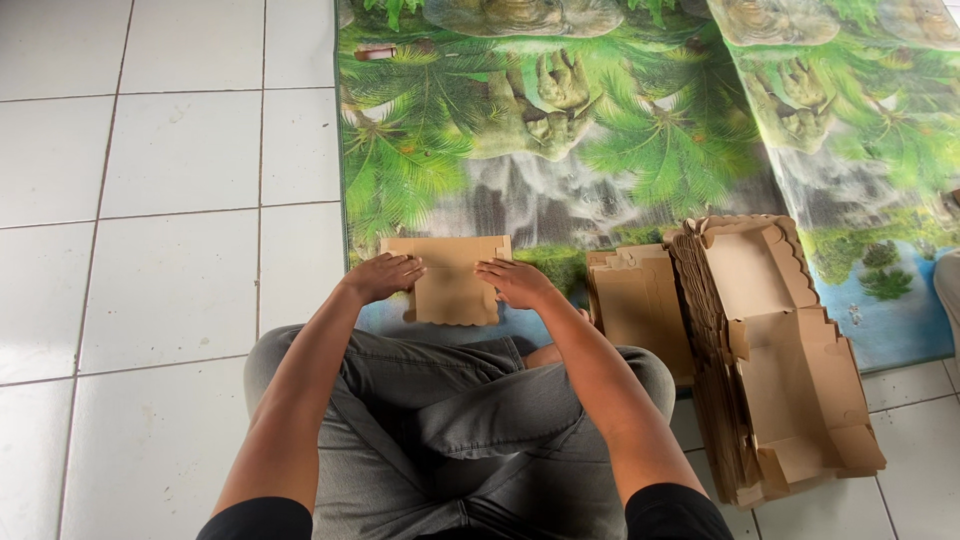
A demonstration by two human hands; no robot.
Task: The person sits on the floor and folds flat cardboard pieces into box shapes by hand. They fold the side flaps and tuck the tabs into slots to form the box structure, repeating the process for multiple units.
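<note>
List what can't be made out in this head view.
- Front edge of the cardboard box blank: covered by the left hand and right hand.
- Count of sheets in the stack of flat box blanks: edges too fine to tell.
- Smaller pile of folded cardboard: partly behind the right forearm.
- Printed floor mat: cut off at the top edge.

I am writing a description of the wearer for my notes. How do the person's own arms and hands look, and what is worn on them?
Both arms are bare from the upper arm down. Short black sleeves cover only the tops of the arms. The left hand and the right hand wear no gloves; no rings, watch or bracelets are visible.
</note>
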